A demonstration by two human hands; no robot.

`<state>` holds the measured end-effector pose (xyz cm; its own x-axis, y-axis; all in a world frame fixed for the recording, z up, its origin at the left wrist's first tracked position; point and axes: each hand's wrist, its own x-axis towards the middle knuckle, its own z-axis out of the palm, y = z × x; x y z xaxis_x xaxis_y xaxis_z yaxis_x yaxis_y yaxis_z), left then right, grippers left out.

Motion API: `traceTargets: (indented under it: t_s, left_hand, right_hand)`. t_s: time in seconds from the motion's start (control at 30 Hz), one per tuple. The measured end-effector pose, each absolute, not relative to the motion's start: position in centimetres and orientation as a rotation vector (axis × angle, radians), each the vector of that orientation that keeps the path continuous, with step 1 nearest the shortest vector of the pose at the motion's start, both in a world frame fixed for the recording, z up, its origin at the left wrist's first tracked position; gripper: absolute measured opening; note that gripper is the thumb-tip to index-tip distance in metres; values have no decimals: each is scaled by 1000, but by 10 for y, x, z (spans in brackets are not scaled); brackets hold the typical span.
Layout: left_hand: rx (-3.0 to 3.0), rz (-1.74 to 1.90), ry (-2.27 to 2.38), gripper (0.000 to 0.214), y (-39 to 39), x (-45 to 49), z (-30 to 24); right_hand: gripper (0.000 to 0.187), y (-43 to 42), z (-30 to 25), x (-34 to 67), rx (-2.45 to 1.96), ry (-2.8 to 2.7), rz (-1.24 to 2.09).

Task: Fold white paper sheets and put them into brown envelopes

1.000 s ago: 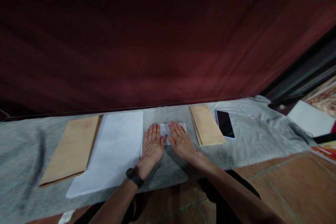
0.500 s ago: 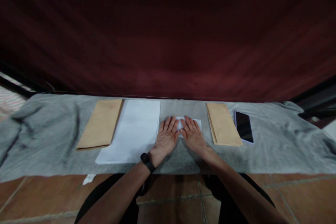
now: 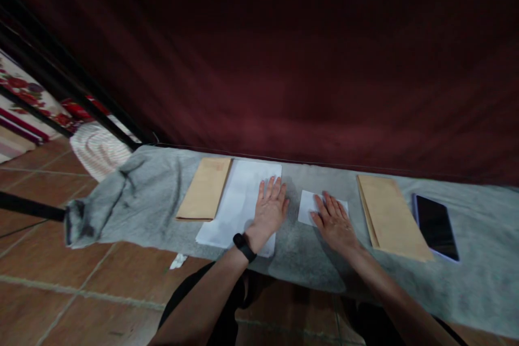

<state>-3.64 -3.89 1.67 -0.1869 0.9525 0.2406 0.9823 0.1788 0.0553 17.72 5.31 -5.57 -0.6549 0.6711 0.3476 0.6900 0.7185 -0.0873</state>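
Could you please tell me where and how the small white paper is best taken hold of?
The small white paper is probably best pinched at its left edge, coming from the left with the left hand. It lies flat on the grey cloth, and the right hand covers part of it, leaving that edge bare.

Apparently a home: tiled floor (image 3: pixel 133 270), dark-red drape (image 3: pixel 284 65), floral fabric (image 3: pixel 34 87).

You have two hands (image 3: pixel 271 212) (image 3: pixel 335 228), one wristband (image 3: pixel 245 247), two lots of brown paper (image 3: pixel 205 189) (image 3: pixel 391 216), one white stack (image 3: pixel 239 192), one small white paper (image 3: pixel 306 207), one phone (image 3: pixel 437 227) and one grey cloth (image 3: pixel 162 200). The stack's sheets you cannot count.
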Motion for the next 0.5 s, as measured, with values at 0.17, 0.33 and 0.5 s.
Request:
traceTargets:
  t_s: [0.17,0.33,0.5]
  left_hand:
    - [-1365,-322,-2582,59,-44,-106,36]
    - [-777,-290,-2838,64,-76,-177,41]
    - [-650,-329,-3082,82,-104,-210,46]
  right_hand:
    - [59,53,-61,177,-1021,-2534,-125]
    - [60,54,-63,176,-1013,-2523,-140]
    - [58,54,-65,175,-1004,-2515,-144]
